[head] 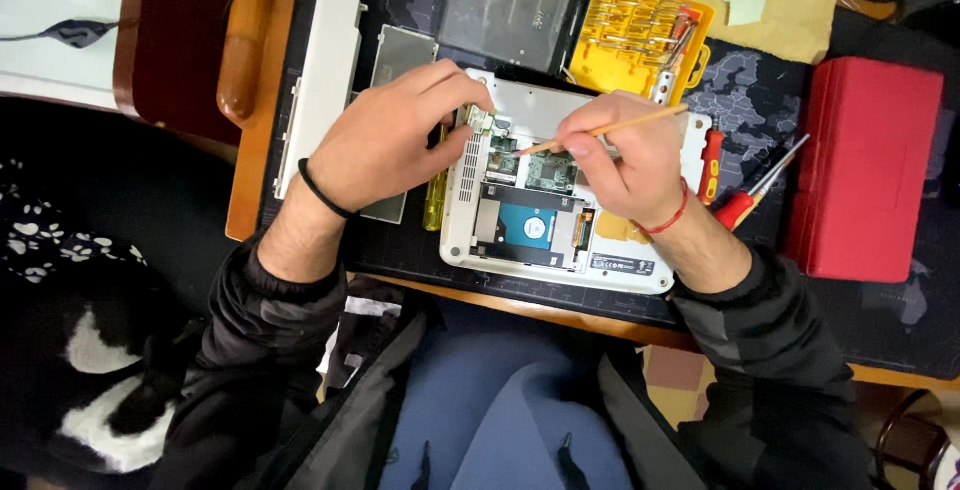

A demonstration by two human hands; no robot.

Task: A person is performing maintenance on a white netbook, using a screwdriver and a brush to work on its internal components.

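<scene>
Opened white laptop [560, 250]: lying bottom-up on the dark mat [900, 330] covering the worktop, its green circuit boards and blue-labelled drive showing.
Right hand [625, 155]: pinching a thin orange-tan stick [610, 130] in a closed grip, its tip resting on the boards inside the laptop.
Left hand [385, 140]: lying over the laptop's upper left corner, fingertips pressing at a small part by the edge; whether the grip is closed on anything I cannot tell.
Yellow-handled screwdriver [435, 205]: lying just beside the laptop's left edge, partly under the left hand.
Red-handled screwdrivers [740, 195]: lying just right of the laptop.
Yellow tray of bits [640, 35]: sitting behind the laptop.
Red plastic case [865, 170]: sitting at far right.
</scene>
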